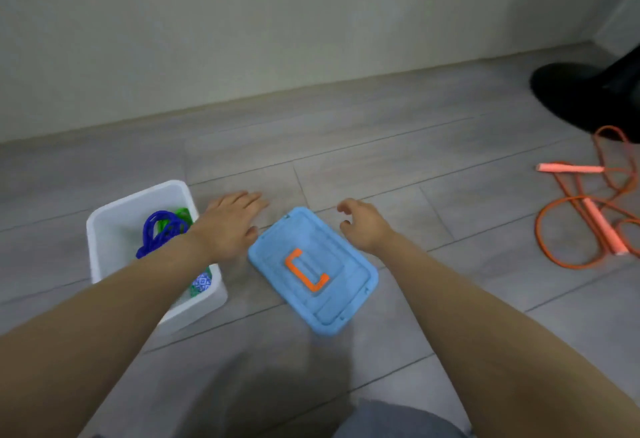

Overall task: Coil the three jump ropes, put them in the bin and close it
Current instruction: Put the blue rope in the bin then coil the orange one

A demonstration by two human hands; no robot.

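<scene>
A white bin [104,226] stands open on the floor at the left, with a blue rope [159,233] and a green rope [181,214] coiled inside. Its blue lid [349,299] with an orange handle [306,271] lies flat on the floor to the right of the bin. My left hand [230,226] hovers with straight fingers between bin and lid, holding nothing. My right hand [363,226] hangs over the lid's far corner, fingers loosely curled and empty. An orange jump rope [588,215] lies loose on the floor at the far right.
A wall runs along the back of the grey tiled floor [398,146]. A black object [585,94] sits at the far right, just behind the orange rope. My knee [398,420] shows at the bottom edge.
</scene>
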